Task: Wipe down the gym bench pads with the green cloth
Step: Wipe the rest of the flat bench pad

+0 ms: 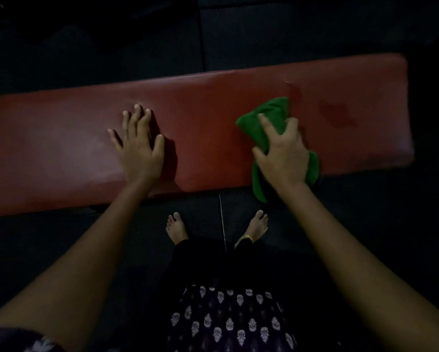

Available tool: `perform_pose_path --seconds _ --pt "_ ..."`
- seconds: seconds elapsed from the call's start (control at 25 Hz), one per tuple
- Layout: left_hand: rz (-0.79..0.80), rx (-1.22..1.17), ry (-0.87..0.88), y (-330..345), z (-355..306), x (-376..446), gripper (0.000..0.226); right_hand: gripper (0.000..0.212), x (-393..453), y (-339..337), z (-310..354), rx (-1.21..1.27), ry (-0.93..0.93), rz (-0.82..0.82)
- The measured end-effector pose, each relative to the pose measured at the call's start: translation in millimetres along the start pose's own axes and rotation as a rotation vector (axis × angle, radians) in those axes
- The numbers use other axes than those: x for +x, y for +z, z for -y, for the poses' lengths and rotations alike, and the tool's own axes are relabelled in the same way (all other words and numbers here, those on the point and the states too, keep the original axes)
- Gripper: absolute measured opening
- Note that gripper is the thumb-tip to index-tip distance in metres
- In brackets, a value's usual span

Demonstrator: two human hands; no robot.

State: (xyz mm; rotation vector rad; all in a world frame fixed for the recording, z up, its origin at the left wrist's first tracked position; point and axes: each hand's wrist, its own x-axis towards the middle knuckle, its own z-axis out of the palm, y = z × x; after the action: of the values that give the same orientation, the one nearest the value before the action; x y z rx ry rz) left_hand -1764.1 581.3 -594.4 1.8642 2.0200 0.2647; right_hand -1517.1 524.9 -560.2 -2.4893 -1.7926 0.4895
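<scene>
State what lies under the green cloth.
The green cloth, gripped by the right hand, lies on the red bench pad; one end hangs off. The pad beneath it is hidden.

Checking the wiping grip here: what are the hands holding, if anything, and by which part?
The right hand grips the bunched middle of the cloth; its ends stick out either side. The left hand holds nothing, resting flat on the pad.
</scene>
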Motion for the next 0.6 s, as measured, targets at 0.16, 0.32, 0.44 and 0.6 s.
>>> perform_pose_path --seconds 0.16,0.32,0.44,0.6 --pt "-0.052 -0.183 -0.128 -8.2 -49.3 2.1 0.049 0.062 17.1 -13.2 -39.6 -0.134 -0.379 0.07" --pt "0.013 -0.165 -0.008 38.5 -118.9 -9.5 0.059 0.059 60.3 -29.8 -62.2 0.065 0.255 -0.036" --pt "-0.041 0.0 -0.031 71.8 -131.0 -16.8 0.065 0.06 66.4 -22.6 -24.4 -0.024 -0.046 -0.009" --pt "-0.083 0.08 -0.038 78.4 -131.0 -15.1 0.067 0.057 100.5 -41.3 -54.1 -0.128 -0.27 0.059"
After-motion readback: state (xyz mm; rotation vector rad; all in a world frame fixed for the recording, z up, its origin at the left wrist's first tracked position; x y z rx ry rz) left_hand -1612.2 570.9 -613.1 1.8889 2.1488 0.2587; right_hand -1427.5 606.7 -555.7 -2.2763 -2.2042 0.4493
